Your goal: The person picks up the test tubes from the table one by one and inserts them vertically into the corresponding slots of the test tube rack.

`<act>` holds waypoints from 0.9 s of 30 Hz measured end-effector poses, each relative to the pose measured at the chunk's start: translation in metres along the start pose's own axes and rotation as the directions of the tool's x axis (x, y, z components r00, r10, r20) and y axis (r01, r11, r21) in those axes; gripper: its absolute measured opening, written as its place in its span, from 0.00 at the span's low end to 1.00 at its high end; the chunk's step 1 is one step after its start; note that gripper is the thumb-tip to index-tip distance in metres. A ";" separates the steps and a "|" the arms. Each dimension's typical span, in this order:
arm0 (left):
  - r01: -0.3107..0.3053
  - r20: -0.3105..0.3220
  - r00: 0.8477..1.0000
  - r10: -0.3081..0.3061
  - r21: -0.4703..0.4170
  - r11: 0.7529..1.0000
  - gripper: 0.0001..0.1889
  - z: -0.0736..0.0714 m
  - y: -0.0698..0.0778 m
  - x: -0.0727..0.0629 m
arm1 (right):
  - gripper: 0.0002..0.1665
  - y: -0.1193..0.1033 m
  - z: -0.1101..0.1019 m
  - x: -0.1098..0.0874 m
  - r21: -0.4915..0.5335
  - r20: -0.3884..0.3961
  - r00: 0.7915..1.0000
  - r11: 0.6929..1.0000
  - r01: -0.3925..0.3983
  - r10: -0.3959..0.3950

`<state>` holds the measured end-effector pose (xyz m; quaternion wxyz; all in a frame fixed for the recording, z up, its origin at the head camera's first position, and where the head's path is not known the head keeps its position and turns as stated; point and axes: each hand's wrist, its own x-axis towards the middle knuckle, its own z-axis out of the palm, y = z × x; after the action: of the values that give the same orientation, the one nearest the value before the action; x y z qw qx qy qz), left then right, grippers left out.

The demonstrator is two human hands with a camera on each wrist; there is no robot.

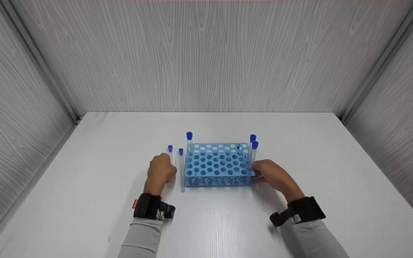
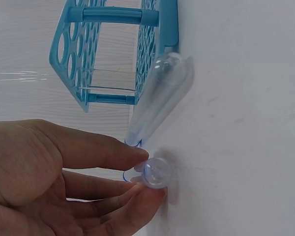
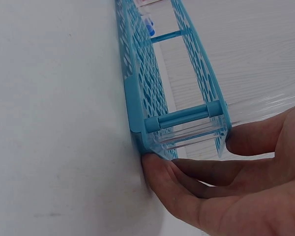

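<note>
Your grey sleeves (image 1: 140, 237) nearest. Your left hand (image 1: 161, 170): fingers pinching a capped tube (image 2: 156, 173), left of the blue rack (image 1: 219, 176); loose tube (image 1: 182, 172) between. Your right hand (image 1: 274, 174): fingers gripping rack's right end.

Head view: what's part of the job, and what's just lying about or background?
Job:
- blue rack, held by right hand
- three tubes standing in it
- tube in left hand
- loose tube beside the rack

Worn or background:
- black wrist straps
- white table
</note>
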<state>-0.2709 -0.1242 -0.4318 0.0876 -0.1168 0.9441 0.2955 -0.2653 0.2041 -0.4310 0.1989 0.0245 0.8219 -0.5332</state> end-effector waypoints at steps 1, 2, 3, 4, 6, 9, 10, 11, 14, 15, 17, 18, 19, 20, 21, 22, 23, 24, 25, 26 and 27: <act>0.000 0.003 1.000 0.000 0.001 1.000 0.16 0.000 0.000 0.000 | 0.25 0.000 0.000 0.000 0.005 -0.001 1.000 1.000 -0.002 0.002; 0.001 0.005 1.000 -0.001 0.000 1.000 0.16 -0.001 0.000 0.000 | 0.25 0.000 0.000 0.000 0.009 0.000 1.000 1.000 -0.003 0.003; 0.001 0.007 1.000 -0.001 0.000 1.000 0.16 -0.001 0.000 0.000 | 0.25 0.000 0.000 0.000 0.011 0.001 1.000 1.000 -0.004 0.004; 0.000 0.008 1.000 0.000 0.000 1.000 0.16 -0.001 0.000 0.000 | 0.24 -0.001 0.000 0.000 0.014 0.003 1.000 1.000 -0.005 0.005; 0.000 0.009 1.000 0.000 0.001 1.000 0.16 -0.002 0.000 0.000 | 0.24 0.000 0.000 0.001 0.022 0.005 1.000 1.000 -0.005 0.005; -0.004 0.011 1.000 0.004 0.004 1.000 0.16 -0.002 0.000 0.000 | 0.24 0.000 0.000 0.001 0.032 0.011 1.000 1.000 0.000 0.000; -0.006 0.011 1.000 0.006 0.005 1.000 0.16 -0.002 0.000 0.000 | 0.24 0.000 0.000 0.001 0.034 0.014 1.000 0.999 0.002 -0.002; -0.008 0.011 1.000 0.008 0.006 1.000 0.16 -0.002 0.000 0.000 | 0.24 0.001 0.000 0.001 0.035 0.016 1.000 0.999 0.004 -0.005; -0.011 0.013 1.000 0.011 -0.002 1.000 0.15 -0.002 0.000 -0.001 | 0.25 0.001 0.000 0.001 0.023 0.016 1.000 1.000 0.010 -0.010; -0.010 0.015 1.000 0.010 -0.006 1.000 0.15 -0.002 0.000 -0.001 | 0.25 0.002 0.000 0.001 0.018 0.014 1.000 1.000 0.010 -0.011; -0.010 0.017 1.000 0.010 -0.018 1.000 0.16 -0.002 0.000 -0.002 | 0.25 0.002 -0.001 0.001 0.010 0.011 1.000 1.000 0.014 -0.014; -0.009 0.018 1.000 0.009 -0.023 1.000 0.16 -0.002 0.000 -0.002 | 0.26 0.002 -0.001 0.001 0.007 0.010 1.000 1.000 0.015 -0.016; -0.007 0.019 1.000 0.008 -0.028 1.000 0.16 -0.002 0.000 -0.002 | 0.26 0.003 -0.001 0.001 0.005 0.009 1.000 1.000 0.017 -0.017; -0.005 0.018 1.000 0.006 -0.031 0.999 0.16 -0.003 0.000 -0.002 | 0.26 0.003 -0.001 0.001 0.007 0.009 1.000 1.000 0.019 -0.019; -0.004 0.016 1.000 0.004 -0.034 0.999 0.16 -0.003 0.001 -0.002 | 0.26 0.003 -0.001 0.001 0.009 0.009 1.000 1.000 0.021 -0.021; -0.003 0.013 1.000 0.003 -0.037 0.999 0.16 -0.003 0.001 -0.002 | 0.26 0.003 -0.001 0.001 0.013 0.009 1.000 1.000 0.022 -0.022; -0.003 0.009 1.000 0.004 -0.038 0.999 0.16 -0.003 0.001 -0.002 | 0.26 0.003 -0.001 0.001 0.016 0.009 1.000 1.000 0.023 -0.023; -0.004 0.004 1.000 0.004 -0.039 0.999 0.16 -0.004 0.002 -0.002 | 0.26 0.003 -0.001 0.001 0.021 0.010 1.000 1.000 0.022 -0.022; -0.007 0.001 1.000 0.007 -0.038 0.999 0.17 -0.005 0.002 -0.002 | 0.26 0.003 -0.001 0.001 0.026 0.010 1.000 0.999 0.021 -0.022; -0.010 -0.001 1.000 0.010 -0.039 0.999 0.17 -0.005 0.003 -0.003 | 0.26 0.003 -0.001 0.001 0.031 0.011 1.000 0.999 0.020 -0.021; -0.013 -0.004 1.000 0.013 -0.038 0.999 0.18 -0.006 0.003 -0.003 | 0.26 0.003 -0.001 0.001 0.036 0.013 1.000 0.999 0.020 -0.020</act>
<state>-0.2695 -0.1244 -0.4248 0.0819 -0.1129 0.9392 0.3137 -0.2656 0.2059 -0.4338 0.1987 0.0162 0.8112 -0.5498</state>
